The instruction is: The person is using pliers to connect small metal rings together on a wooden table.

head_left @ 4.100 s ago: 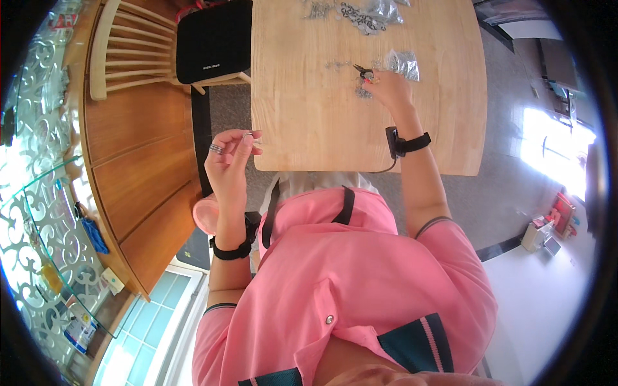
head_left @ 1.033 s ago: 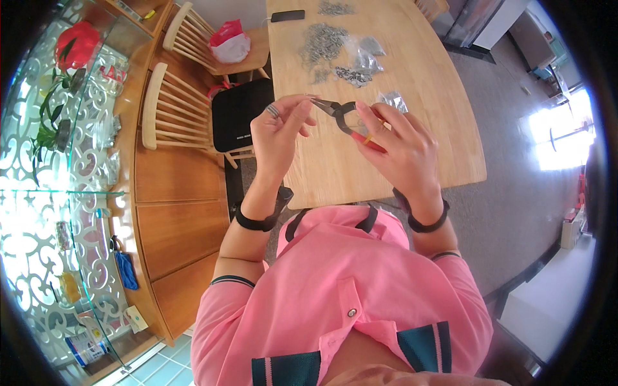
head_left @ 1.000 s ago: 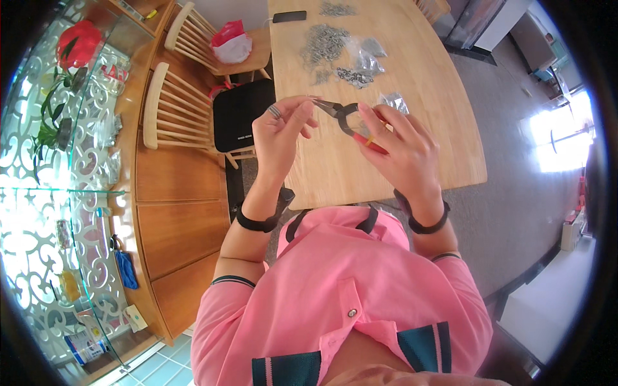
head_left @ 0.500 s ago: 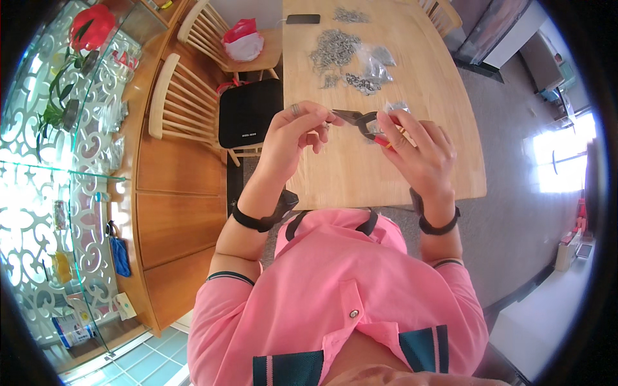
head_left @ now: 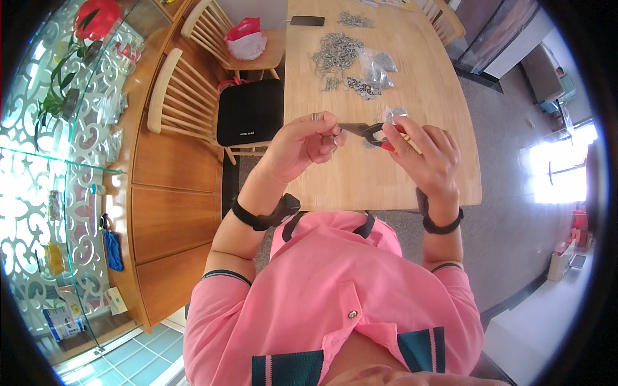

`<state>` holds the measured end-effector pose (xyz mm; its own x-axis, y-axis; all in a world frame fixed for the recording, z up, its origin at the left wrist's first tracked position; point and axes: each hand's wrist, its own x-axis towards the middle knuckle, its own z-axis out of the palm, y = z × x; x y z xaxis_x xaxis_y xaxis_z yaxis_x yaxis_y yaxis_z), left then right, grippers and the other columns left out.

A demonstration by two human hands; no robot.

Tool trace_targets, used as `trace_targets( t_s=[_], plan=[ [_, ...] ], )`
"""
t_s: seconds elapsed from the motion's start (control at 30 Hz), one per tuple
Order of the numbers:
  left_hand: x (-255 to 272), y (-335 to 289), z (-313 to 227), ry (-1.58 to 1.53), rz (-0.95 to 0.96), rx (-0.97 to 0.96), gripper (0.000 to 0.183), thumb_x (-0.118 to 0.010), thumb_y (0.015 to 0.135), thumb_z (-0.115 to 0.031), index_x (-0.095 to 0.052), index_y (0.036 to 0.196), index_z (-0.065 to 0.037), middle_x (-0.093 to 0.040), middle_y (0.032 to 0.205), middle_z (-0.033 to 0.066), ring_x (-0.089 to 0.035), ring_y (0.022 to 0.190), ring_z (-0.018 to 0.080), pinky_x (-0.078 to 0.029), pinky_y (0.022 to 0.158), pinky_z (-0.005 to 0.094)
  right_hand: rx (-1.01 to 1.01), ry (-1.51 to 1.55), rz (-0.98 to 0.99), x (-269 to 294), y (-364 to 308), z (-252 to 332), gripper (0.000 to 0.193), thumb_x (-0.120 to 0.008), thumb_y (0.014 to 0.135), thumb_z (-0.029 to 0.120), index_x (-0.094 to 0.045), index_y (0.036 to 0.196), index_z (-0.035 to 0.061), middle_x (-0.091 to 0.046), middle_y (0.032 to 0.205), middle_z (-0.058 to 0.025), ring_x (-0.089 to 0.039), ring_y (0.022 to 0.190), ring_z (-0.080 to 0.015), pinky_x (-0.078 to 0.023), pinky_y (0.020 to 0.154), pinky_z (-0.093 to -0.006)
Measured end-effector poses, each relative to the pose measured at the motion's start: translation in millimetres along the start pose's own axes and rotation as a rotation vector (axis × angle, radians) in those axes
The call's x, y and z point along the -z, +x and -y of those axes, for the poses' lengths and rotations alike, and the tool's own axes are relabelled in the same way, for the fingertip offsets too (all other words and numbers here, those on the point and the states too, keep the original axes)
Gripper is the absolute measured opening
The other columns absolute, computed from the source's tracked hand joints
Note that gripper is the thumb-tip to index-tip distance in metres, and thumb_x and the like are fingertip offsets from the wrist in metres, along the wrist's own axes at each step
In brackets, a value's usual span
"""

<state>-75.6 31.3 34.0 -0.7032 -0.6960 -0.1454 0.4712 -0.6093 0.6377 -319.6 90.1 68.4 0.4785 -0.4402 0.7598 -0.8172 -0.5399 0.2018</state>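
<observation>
My right hand [head_left: 426, 154] grips small pliers with red handles [head_left: 376, 134], jaws pointing left. My left hand [head_left: 301, 143] pinches a small metal ring piece [head_left: 335, 131] right at the plier tips. Both hands are raised above the near part of the wooden table [head_left: 360, 174]. Further back on the table lies a heap of small metal rings and chain pieces [head_left: 338, 53], with clear plastic bags [head_left: 380, 64] of more parts beside it. Each wrist wears a black band.
A black phone [head_left: 308, 20] lies at the table's far left edge. To the left stand two wooden chairs: the nearer one [head_left: 187, 96] carries a black bag [head_left: 250, 110], the farther one holds a red and white bag [head_left: 244, 40]. A wooden cabinet and glass shelves fill the left side.
My head has tilted so more of the table's far end shows. Both hands stay together, pliers meeting the piece in my left fingers; 4 s ago the hands were apart.
</observation>
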Motion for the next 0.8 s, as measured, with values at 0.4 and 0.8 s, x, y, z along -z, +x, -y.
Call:
trace_targets(
  t_s=[0.4, 0.8],
  plan=[
    [0.1, 0.9, 1.4, -0.030, 0.041, 0.062, 0.014, -0.053, 0.093, -0.019, -0.055, 0.086, -0.007, -0.053, 0.079, 0.0064, -0.043, 0.061, 0.0097, -0.033, 0.048, 0.0207, 0.043, -0.053, -0.040, -1.9, -4.5, -1.4, 0.037, -0.076, 0.068, 0.016, -0.073, 0.105, 0.0214, -0.061, 0.100, 0.0090, -0.047, 0.060, -0.0074, -0.039, 0.054, -0.0222],
    [3.7, 4.0, 7.4, -0.026, 0.079, 0.100, 0.014, -0.050, 0.097, -0.020, -0.055, 0.090, -0.008, -0.049, 0.076, 0.0018, -0.040, 0.063, 0.0081, -0.031, 0.048, 0.0208, 0.029, 0.043, 0.060, 6.1, 1.5, -3.6, 0.033, -0.076, 0.069, 0.017, -0.073, 0.102, 0.0200, -0.061, 0.094, 0.0073, -0.048, 0.059, -0.0088, -0.040, 0.053, -0.0237]
  ],
)
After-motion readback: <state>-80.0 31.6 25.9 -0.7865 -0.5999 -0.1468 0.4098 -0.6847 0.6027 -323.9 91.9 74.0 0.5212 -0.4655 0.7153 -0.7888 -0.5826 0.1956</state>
